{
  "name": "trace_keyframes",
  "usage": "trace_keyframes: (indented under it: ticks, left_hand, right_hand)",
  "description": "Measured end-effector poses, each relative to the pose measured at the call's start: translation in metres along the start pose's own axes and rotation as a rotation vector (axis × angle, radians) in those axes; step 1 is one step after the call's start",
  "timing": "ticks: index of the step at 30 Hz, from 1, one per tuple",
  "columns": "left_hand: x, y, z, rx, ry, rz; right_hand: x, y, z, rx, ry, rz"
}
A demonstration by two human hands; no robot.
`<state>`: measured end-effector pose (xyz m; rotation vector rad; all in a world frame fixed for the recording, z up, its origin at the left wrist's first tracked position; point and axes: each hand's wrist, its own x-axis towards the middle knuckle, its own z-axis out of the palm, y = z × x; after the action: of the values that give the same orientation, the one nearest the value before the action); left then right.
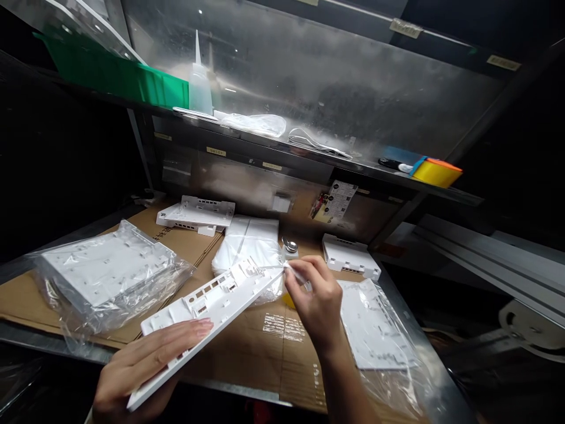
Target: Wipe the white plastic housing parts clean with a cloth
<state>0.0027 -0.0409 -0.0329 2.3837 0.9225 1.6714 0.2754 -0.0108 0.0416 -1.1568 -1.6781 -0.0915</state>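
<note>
Above cardboard [247, 359], left hand [152, 360] grips white housing [241, 303], right hand [320, 300] pinches something white [296, 274] at its end.

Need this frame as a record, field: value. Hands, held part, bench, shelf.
left_hand: left hand grips white plastic part near its close end
right_hand: right hand pinches small white piece at the part's far end
part_pose: tilted, far end higher in view
bench_left: left bagged panel on cardboard
bench_right: right bagged panel
behind_right_hand: metal-capped bottle, partly hidden
shelf: includes green bin, spouted bottle
unclear: what the small white piece is
</note>
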Motion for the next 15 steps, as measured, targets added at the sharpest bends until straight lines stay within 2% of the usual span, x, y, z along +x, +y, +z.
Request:
trace_keyframes:
  ticks: [5,8,11,15]
  left_hand:
    - [0.0003,0.0006,0.003,0.039,0.048,0.009]
    - [0.0008,0.001,0.0028,0.014,0.033,0.01]
    - [0.0016,0.0024,0.003,0.008,0.02,-0.004]
    - [0.0042,0.008,0.0084,-0.025,0.081,-0.06]
  right_hand:
    - [-0.0012,0.0018,0.0015,0.049,-0.048,-0.026]
    - [-0.0035,0.0033,0.0014,0.013,-0.008,-0.005]
    - [-0.0056,0.0028,0.0011,0.022,-0.036,-0.039]
    - [-0.0049,0.0099,0.0032,-0.004,-0.034,-0.043]
